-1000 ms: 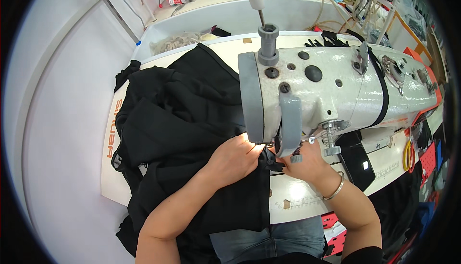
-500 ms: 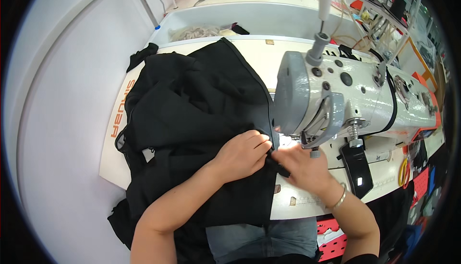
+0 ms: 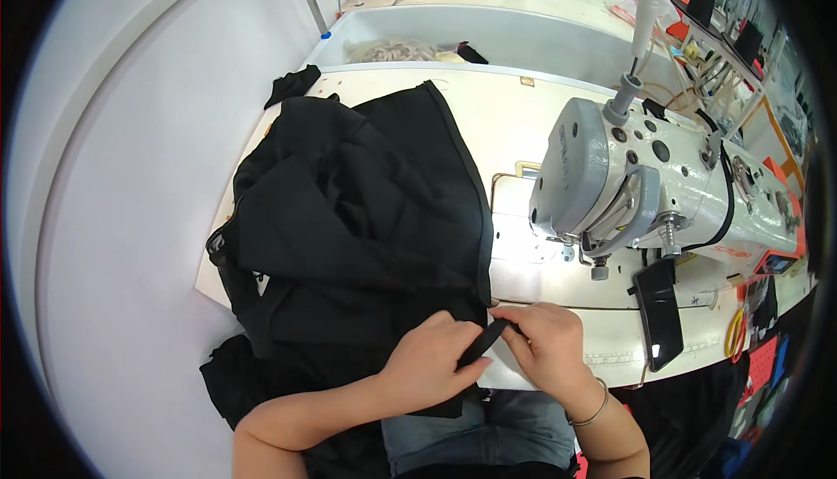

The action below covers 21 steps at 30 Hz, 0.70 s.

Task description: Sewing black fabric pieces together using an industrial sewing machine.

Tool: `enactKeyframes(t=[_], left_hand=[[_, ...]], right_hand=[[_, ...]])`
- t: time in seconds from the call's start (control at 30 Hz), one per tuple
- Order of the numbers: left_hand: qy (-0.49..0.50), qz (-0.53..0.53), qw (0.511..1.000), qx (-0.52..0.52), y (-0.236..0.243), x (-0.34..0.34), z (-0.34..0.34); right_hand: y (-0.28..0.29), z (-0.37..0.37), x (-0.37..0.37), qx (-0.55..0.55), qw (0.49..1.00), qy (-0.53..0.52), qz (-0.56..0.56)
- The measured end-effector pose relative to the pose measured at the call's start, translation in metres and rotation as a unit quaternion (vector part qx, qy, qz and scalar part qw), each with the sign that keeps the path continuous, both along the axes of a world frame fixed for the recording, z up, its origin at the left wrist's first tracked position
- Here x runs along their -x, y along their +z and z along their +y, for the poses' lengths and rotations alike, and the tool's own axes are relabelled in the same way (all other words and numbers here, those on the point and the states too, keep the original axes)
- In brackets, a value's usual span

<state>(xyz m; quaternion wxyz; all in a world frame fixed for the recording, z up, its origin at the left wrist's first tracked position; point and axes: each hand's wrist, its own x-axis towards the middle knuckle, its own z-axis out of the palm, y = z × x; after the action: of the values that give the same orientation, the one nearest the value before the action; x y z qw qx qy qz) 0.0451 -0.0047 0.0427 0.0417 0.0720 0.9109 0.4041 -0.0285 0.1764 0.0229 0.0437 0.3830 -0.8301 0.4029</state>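
Note:
A black fabric garment (image 3: 349,209) lies bunched over the left part of the sewing table, its lower portion hanging off the near edge. My left hand (image 3: 436,353) is closed on the near right corner of it. A narrow black strip of the cloth (image 3: 482,344) runs between both hands. The right hand (image 3: 545,339) pinches the other end of this strip, close to the table's front edge. To the right of the cloth stands a white and grey sewing machine (image 3: 602,183); its needle area is apart from the garment.
A black phone (image 3: 658,313) lies right of the machine head, with yellow-handled scissors (image 3: 736,332) farther right. Behind the table is a white trough (image 3: 523,30) holding a bundle of pale material (image 3: 397,50). A white wall (image 3: 131,217) borders the left side.
Both hands have drawn the garment's edge toward me, away from the machine's needle area. A black strip now shows stretched between them.

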Motion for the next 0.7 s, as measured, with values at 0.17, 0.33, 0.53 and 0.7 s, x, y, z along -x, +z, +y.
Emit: enactKeyframes(t=[0.17, 0.33, 0.53, 0.7], left_hand=[[-0.094, -0.413, 0.891, -0.165, 0.047, -0.002, -0.064], [-0.077, -0.075, 0.957, 0.268, 0.118, 0.064, -0.133], [-0.013, 0.431, 0.726, 0.535, 0.112, 0.132, -0.105], [-0.056, 0.223, 0.956, 0.182, 0.025, 0.044, -0.008]], right_hand=[[-0.001, 0.012, 0.003, -0.005, 1.000, -0.027, 0.016], [-0.006, 0.018, 0.001, 0.018, 0.989, -0.044, -0.140], [-0.007, 0.021, -0.002, 0.206, 0.853, -0.030, -0.478], [-0.005, 0.022, -0.012, 0.211, 0.856, -0.032, -0.472]])
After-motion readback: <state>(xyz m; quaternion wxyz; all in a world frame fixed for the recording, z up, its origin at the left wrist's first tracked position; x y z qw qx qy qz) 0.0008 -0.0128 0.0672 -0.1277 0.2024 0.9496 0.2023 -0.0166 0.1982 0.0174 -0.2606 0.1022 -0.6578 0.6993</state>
